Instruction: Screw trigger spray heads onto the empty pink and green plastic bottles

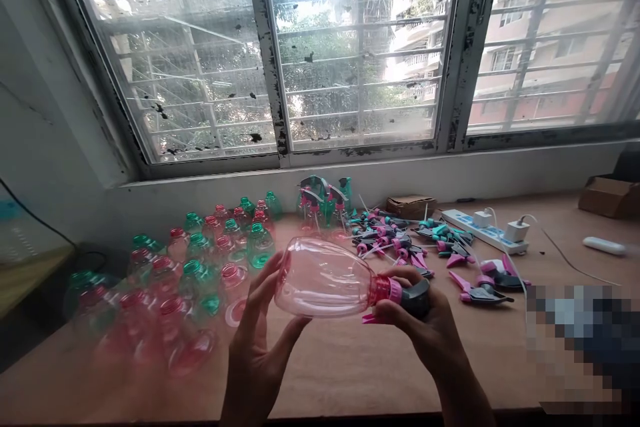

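A clear pink spray bottle [325, 277] is held sideways above the table, its base to the left and its neck to the right. Around the base end, my left hand [263, 340] is closed, with the thumb below and the fingers behind. My right hand [430, 327] grips the grey and pink spray head [413, 297] at the bottle's neck. The pink trigger pokes out under my right thumb. Whether the collar is fully screwed down I cannot tell.
Several open pink and green bottles [173, 310] stand on the left of the wooden table [350, 373]. Loose spray heads [395, 240] lie in a pile to the right. Bottles with heads fitted [320, 203] stand by the wall. A power strip [485, 230] and cardboard box [610, 197] are farther right.
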Demonstrator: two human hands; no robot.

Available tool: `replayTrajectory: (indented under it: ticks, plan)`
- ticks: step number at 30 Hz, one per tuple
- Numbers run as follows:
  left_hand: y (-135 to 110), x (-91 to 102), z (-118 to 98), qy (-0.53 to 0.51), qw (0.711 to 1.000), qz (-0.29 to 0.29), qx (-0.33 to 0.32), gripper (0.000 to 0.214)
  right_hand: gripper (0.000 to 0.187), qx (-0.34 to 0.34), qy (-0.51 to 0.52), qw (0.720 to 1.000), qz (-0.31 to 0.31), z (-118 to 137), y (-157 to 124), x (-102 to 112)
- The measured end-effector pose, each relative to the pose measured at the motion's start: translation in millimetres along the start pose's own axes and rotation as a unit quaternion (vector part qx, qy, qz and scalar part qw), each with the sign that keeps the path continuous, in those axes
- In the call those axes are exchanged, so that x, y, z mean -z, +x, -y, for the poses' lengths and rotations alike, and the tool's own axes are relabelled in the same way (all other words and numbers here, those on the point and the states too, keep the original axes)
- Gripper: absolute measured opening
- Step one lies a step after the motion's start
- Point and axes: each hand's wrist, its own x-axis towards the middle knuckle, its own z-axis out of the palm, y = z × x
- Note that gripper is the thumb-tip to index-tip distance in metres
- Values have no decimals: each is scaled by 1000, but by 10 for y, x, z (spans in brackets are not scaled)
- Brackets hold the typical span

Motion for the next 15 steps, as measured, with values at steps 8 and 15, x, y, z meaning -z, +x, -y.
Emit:
replayTrajectory:
  ticks: [8,15]
  plan:
    - [-11,-41,-30,29,997,-63,46,42,29,49,-55,997,-36,-2,-70,-49]
    - [-35,-27,-7,59,998,-19,26,65,28,41,-52,997,-25,3,-43,-13]
